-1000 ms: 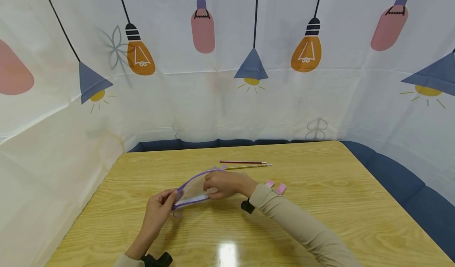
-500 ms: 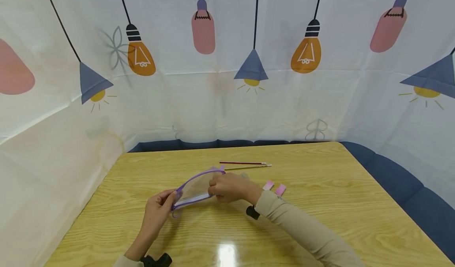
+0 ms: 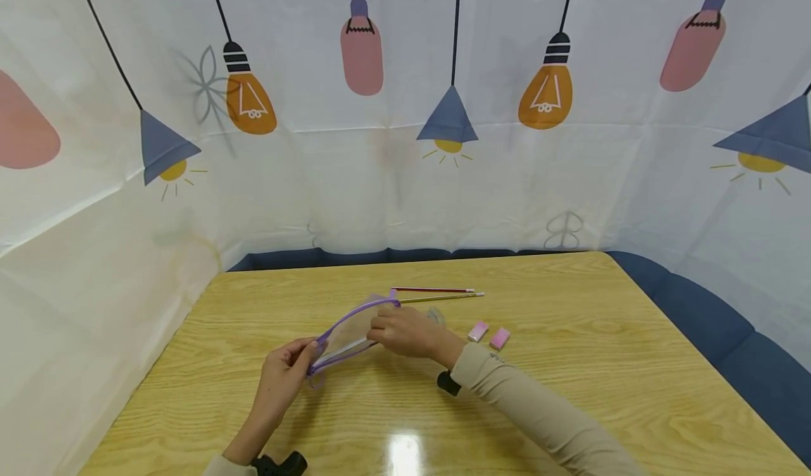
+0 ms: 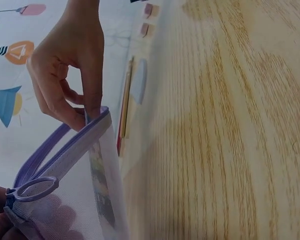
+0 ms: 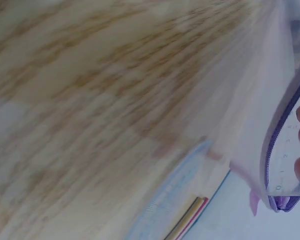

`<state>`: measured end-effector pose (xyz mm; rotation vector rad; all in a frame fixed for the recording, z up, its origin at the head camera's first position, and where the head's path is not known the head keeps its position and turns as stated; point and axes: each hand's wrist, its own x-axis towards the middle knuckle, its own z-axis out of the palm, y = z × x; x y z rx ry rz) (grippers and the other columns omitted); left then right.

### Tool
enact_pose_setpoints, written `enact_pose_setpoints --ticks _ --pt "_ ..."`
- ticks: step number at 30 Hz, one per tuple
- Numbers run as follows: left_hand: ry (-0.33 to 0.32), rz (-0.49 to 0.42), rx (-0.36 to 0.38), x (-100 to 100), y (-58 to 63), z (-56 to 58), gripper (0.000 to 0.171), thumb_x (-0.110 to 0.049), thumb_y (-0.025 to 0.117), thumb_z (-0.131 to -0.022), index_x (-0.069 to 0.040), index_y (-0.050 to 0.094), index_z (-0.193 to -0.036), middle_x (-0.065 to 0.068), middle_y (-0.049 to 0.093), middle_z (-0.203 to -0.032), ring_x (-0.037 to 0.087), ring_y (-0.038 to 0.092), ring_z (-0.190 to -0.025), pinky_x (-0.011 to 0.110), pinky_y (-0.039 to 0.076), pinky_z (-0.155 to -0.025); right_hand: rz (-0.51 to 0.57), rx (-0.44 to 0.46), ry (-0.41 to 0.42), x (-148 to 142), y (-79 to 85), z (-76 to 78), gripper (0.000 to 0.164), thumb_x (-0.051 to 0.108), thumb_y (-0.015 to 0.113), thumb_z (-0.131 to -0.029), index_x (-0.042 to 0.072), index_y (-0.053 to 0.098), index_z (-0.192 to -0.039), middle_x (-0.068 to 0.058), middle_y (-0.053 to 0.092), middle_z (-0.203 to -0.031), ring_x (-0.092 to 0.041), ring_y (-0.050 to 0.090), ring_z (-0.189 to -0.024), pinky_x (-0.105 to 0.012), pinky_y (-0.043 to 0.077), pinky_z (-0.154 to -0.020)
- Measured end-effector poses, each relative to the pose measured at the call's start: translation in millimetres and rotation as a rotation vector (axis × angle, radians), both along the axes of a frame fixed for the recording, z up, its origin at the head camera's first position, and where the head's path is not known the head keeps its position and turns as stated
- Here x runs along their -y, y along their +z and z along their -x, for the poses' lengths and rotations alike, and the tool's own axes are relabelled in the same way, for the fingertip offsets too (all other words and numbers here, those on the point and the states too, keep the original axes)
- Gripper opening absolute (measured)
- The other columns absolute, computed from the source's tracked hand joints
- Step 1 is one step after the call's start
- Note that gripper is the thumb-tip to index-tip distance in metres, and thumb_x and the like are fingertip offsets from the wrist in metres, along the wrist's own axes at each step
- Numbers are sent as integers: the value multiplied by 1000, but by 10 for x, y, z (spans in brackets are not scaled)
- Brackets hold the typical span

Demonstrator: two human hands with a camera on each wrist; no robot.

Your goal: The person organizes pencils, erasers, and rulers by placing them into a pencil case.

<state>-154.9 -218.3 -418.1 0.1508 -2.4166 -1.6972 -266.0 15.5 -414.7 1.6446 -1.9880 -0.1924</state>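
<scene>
At the left, the left hand (image 3: 283, 370) has thumb and fingers closed in a pinch on the near-left end of a mesh pouch (image 3: 351, 327). The pouch slants up and away to the right, its purple zip parted and its mouth gaping; I cannot tell whether its base touches the counter. At the mouth's right side, the right hand (image 3: 412, 332) has its fingers drawn in, pinching a clear ruler (image 5: 282, 162) that lies within the zip's opening. I take the step to be guiding the ruler along inside the pouch. To do it well, I want a firm left pinch, the mouth spread wide, the ruler lined up with the pouch's length, and its corners clear of zip teeth and mesh.

Beyond, a dark red pencil (image 3: 431, 290) and a gold pencil (image 3: 440, 297) lie side by side; nearer, partly behind the right hand, is a clear curved piece (image 3: 436, 315). Further right sit two pink erasers (image 3: 500, 339), just apart.

The counter (image 3: 570, 391) is yellowish, glossy wood grain with a bright reflection in front. A white curtain (image 3: 317, 180) printed with hanging lamps surrounds it, and dark blue padding (image 3: 703, 314) runs along the right.
</scene>
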Motion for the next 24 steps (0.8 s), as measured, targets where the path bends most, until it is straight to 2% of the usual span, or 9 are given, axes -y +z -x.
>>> enact_pose_setpoints --ticks 6,12,18,24 --pt "-22 1 -29 -4 -13 6 23 -13 57 -99 6 69 -107 8 61 -73 10 44 -54 21 35 -44 36 -54 10 6 -16 15 13 12 66 -94 17 72 -105 6 67 -100 -9 59 -91 -17 48 -79" --pt "-24 19 -42 8 -20 3 23 -12 56 -100 5 69 -107 10 65 -79 12 50 -58 21 37 -46 73 -121 36 44 -15 35 18 12 70 -91 15 72 -108 4 67 -103 -10 60 -96 -20 47 -86" --pt "-25 20 -40 12 -20 0 22 -11 55 -100 5 69 -106 11 64 -79 12 49 -58 21 36 -45 105 -54 46 64 -43 72 18 9 70 -90 15 73 -107 5 68 -102 -9 61 -97 -19 47 -87" --pt "-27 -9 -40 -6 13 -9 24 -14 55 -101 6 68 -106 16 67 -87 14 58 -66 23 46 -51 107 26 33 52 -101 113 18 7 70 -89 15 74 -106 4 69 -101 -9 62 -94 -18 47 -85"
